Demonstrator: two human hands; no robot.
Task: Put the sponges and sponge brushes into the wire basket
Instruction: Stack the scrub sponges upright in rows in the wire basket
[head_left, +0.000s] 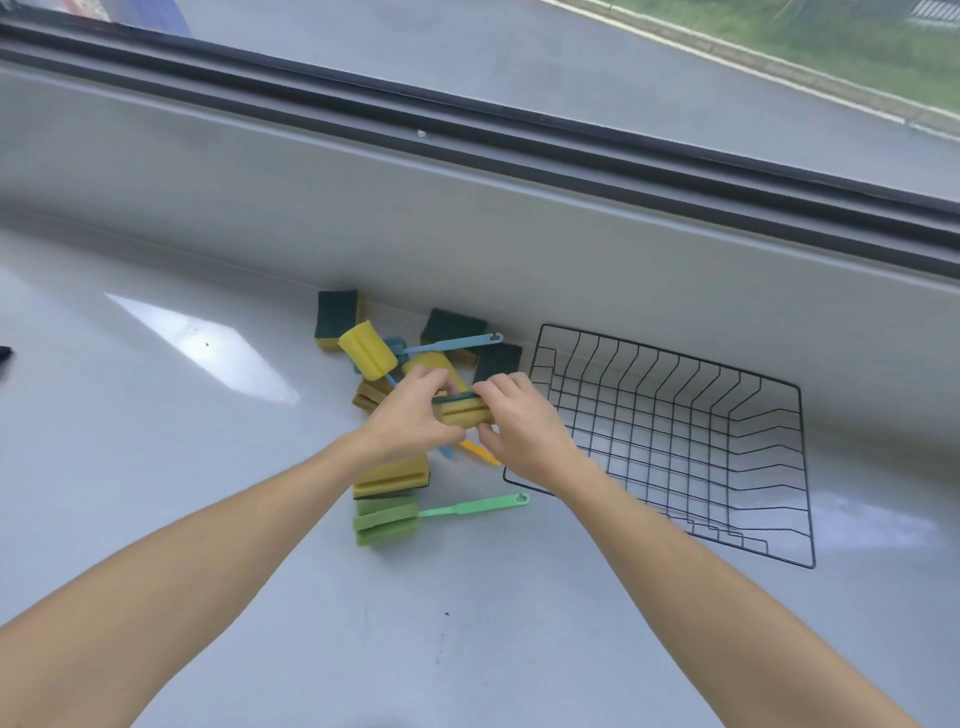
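Both forearms reach in from the near edge. To the right, the wire basket (670, 441) holds nothing, so by my reading the work has barely begun. Left of it lies the pile: green-topped yellow sponges and three long-handled brushes, including a green sponge brush (387, 519) nearest. The left hand (410, 421) and right hand (519, 421) each pinch an end of one yellow sponge (465, 413), raised over the pile.
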